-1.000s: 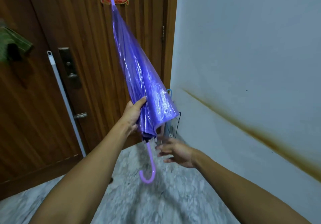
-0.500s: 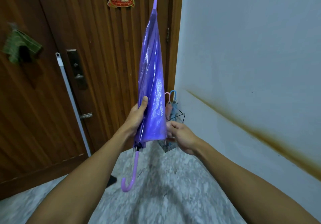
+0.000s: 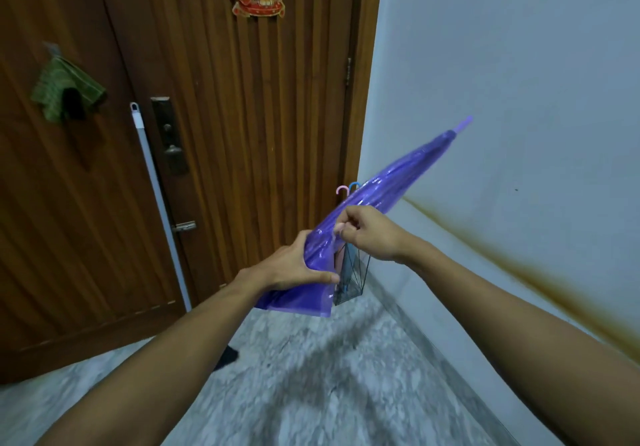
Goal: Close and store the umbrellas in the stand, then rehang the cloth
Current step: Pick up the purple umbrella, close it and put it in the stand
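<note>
Purple umbrella (image 3: pixel 377 200) lies folded and slanted in the head view, tip up toward the white wall (image 3: pixel 519 65), loose canopy hem low by the left hand (image 3: pixel 294 269). That hand wraps the gathered film, thumb pressed along it; the right hand (image 3: pixel 367 234) pinches something small at the canopy, perhaps its strap. Behind them stands the wire stand (image 3: pixel 353 279), two hooked handles showing. Likely light, thin and slippery, so grip the ribs

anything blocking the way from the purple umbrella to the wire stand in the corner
Nothing visible on the floor between them. The purple umbrella, held by the left hand and right hand, lies tilted in front of the wire stand, which already holds a pink-handled umbrella and a blue-handled umbrella.
</note>
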